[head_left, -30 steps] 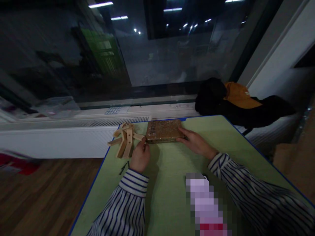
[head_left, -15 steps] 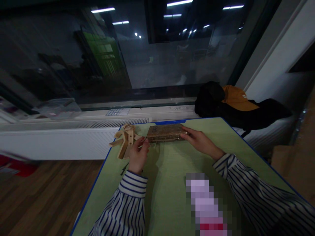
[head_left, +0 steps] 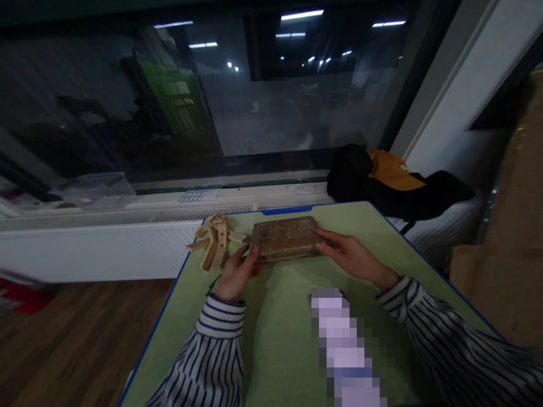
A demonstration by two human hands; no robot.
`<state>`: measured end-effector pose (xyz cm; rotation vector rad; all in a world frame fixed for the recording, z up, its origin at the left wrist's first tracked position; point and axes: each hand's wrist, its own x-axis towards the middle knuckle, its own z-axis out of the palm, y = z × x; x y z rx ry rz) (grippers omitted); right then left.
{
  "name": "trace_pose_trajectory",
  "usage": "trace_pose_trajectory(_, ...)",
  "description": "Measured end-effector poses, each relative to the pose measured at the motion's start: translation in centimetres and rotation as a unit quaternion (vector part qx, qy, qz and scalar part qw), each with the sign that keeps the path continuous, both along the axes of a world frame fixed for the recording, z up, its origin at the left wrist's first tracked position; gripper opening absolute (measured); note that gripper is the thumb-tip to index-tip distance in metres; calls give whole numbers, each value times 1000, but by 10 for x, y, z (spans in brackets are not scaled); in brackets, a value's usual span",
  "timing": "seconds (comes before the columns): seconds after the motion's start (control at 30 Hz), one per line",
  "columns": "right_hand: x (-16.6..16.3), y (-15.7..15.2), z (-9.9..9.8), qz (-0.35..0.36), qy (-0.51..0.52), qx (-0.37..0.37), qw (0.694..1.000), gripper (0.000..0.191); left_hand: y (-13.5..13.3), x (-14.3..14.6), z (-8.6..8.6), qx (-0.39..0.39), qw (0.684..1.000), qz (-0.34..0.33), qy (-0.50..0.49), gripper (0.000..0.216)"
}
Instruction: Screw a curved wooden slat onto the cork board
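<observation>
A flat brown cardboard box (head_left: 288,236) with a shiny, plastic-like surface is held between my two hands, tilted so that its broad top face shows. My left hand (head_left: 238,271) grips its left end, thumb on the near corner and fingers underneath. At the right end, my right hand (head_left: 353,255) pinches the edge between thumb and fingers. Just left of the box lies a pile of pale wooden pieces (head_left: 217,240), some with drilled holes. A small dark item (head_left: 213,285) lies partly hidden behind my left wrist.
The green table (head_left: 280,333) has a blue edge. A pixelated long item (head_left: 344,345) lies near its front. Beyond stand a white radiator (head_left: 127,251) and a window. Black clothing and an orange cap (head_left: 396,170) rest at the back right, cardboard (head_left: 475,282) at the right.
The box has come a little nearer and tipped, showing more of its top face. My left hand has moved from its corner to a fuller grip. The camera view has shifted slightly.
</observation>
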<state>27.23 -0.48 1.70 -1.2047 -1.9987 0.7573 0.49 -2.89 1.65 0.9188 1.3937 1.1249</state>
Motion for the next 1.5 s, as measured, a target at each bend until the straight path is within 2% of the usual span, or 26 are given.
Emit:
trace_pose_trajectory(0.2, 14, -15, -6, 7, 29, -29, 999, 34, -20, 8, 1, 12, 998, -50, 47, 43)
trace_pose_trajectory(0.33, 14, -21, -9, 8, 25, -30, 999, 33, -28, 12, -6, 32, 995, -65, 75, 44)
trace_pose_trajectory(0.5, 18, -28, -12, 11, -3, -16, 1000, 34, -36, 16, -17, 73, 987, -69, 125, 44)
trace_pose_trajectory(0.7, 26, -38, -15, 15, -40, 0, 999, 33, -45, 22, -20, 136, 972, -82, 174, 37)
trace_pose_trajectory(1.03, 32, -45, -28, 20, -101, 24, 994, 33, -49, 23, -30, 140, 955, -95, 245, 47)
trace_pose_trajectory(1.5, 27, -53, -27, 16, -134, 55, 989, 33, -51, 24, -36, 153, 943, -44, 293, 29)
